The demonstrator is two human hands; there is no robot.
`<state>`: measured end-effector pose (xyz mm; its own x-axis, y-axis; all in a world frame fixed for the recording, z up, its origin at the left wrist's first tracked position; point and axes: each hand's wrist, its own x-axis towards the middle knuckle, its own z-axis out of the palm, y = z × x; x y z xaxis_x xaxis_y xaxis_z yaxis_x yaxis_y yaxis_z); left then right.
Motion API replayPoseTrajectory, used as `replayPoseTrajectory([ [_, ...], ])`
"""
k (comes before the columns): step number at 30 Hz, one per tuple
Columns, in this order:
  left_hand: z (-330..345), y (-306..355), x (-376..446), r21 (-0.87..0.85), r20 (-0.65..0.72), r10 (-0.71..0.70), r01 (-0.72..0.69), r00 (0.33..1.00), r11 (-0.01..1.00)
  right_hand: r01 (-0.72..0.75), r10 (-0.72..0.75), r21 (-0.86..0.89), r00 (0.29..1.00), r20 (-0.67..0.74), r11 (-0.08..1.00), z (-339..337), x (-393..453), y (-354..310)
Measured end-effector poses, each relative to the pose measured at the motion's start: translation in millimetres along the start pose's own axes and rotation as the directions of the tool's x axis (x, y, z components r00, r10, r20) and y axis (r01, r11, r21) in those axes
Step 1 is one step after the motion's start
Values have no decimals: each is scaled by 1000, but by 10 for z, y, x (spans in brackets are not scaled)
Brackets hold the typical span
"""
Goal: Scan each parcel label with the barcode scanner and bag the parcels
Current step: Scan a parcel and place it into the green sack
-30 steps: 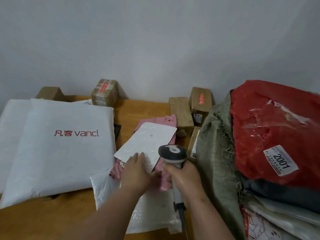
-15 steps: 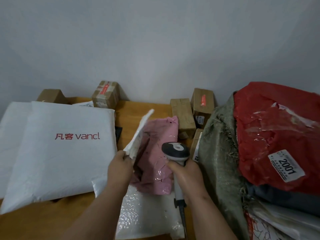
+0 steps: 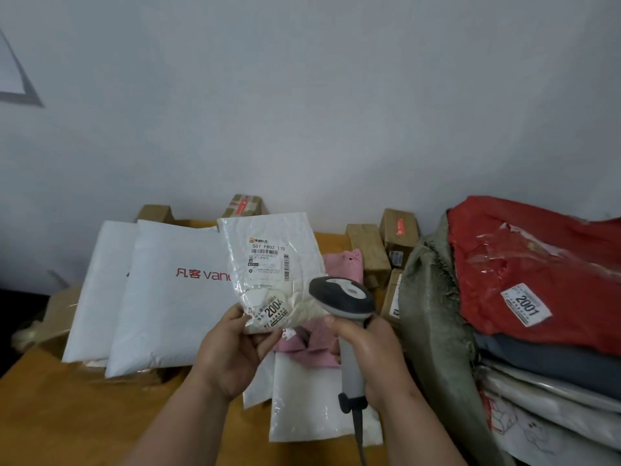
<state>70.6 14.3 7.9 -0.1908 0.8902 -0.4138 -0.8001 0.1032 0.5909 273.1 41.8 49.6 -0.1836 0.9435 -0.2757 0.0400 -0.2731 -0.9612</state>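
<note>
Left hand [image 3: 235, 348] pinching the lower edge of a white bubble mailer [image 3: 268, 264], held upright above the bench, shipping label [image 3: 268, 260] and "2004" sticker [image 3: 274, 311] facing the camera. Right hand [image 3: 373, 358] wrapped around the grip of a grey-and-white barcode scanner [image 3: 342, 297], head raised just beside the mailer's lower right corner, cable trailing down toward the near edge.

Directly below both hands: one pink poly parcel [image 3: 319, 344], crumpled, lying partly on one white poly mailer [image 3: 312, 405] flat on the bench.

To the left: two large white poly bags, overlapping, the upper one [image 3: 174, 297] printed in red with "vancl" lettering partly hidden by the held mailer, the other [image 3: 97, 290] tucked beneath it.

Along the back edge against the wall: five brown taped cartons in view, two [image 3: 154, 213] [image 3: 245, 205] behind the white bags, three [image 3: 368, 253] [image 3: 400, 237] [image 3: 393, 294] clustered right of the pink parcel.

At right: one grey-green woven sack [image 3: 433, 324], mouth open, stacked full; on top one red poly parcel [image 3: 537, 264] with a "2001" sticker [image 3: 526, 304], a dark grey-blue one below it, and pale printed ones lower down, number unclear.

Orange-brown wooden bench [image 3: 84, 415]; plain pale grey wall [image 3: 302, 112] behind; corner of a framed sheet [image 3: 13, 79] at upper left.
</note>
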Motion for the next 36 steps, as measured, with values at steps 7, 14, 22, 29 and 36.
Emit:
replayPoseTrajectory([
  [7,-118,22,-403,40,56,-5,3,998,999,131,-130,-11,991,24,991,165,-475,-90],
  [14,-165,32,-693,55,91,36,-41,995,998,164,-170,123,985,39,979,262,-734,-102],
  [22,-101,-8,-845,50,92,61,-66,994,997,113,-134,234,988,79,966,203,-862,-181],
  [29,68,-162,-910,23,86,66,-68,994,997,131,-161,227,980,117,965,-8,-896,-270],
  [36,198,-301,-981,16,71,66,-68,995,998,126,-157,228,980,121,965,-192,-911,-317],
])
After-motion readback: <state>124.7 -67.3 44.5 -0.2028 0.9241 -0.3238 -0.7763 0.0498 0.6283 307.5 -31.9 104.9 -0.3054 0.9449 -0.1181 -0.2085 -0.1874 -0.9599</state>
